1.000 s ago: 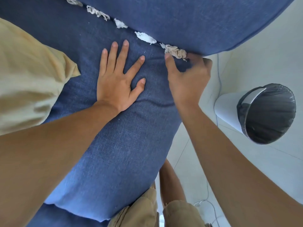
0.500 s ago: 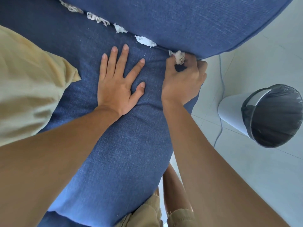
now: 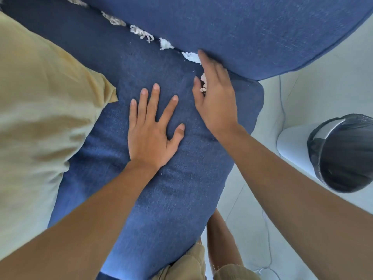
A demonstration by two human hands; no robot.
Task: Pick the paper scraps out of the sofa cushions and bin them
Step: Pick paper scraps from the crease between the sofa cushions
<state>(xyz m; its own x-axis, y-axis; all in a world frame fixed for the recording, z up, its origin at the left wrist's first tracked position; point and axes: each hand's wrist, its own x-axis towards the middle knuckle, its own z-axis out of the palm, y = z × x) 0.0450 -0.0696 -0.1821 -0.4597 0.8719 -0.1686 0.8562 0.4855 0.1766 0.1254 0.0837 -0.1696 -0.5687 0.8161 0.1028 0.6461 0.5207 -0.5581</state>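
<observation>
My left hand (image 3: pixel 150 134) lies flat, fingers spread, on the blue seat cushion (image 3: pixel 171 188). Just to its right, my right hand (image 3: pixel 216 98) keeps a crumpled beige paper scrap (image 3: pixel 202 84) tucked between thumb and palm. Its fingers stretch out toward the gap under the blue back cushion (image 3: pixel 242 27). The fingertips touch a white paper scrap (image 3: pixel 190 56) wedged in that gap. More scraps sit further left along the gap: a white one (image 3: pixel 165 43), a shredded beige one (image 3: pixel 141 33) and another (image 3: pixel 114 19). The bin (image 3: pixel 290 142), white with a black liner, stands on the floor to the right.
A yellow pillow (image 3: pixel 40 118) covers the left of the seat. Pale tiled floor (image 3: pixel 302 87) lies right of the sofa end, with a thin cable (image 3: pixel 282 110) running past the bin. My legs in khaki shorts (image 3: pixel 185 265) are at the bottom edge.
My right hand pinched the beige scrap out of the gap, then moved left along it and stretched its fingers onto the white scrap. My left hand stayed flat.
</observation>
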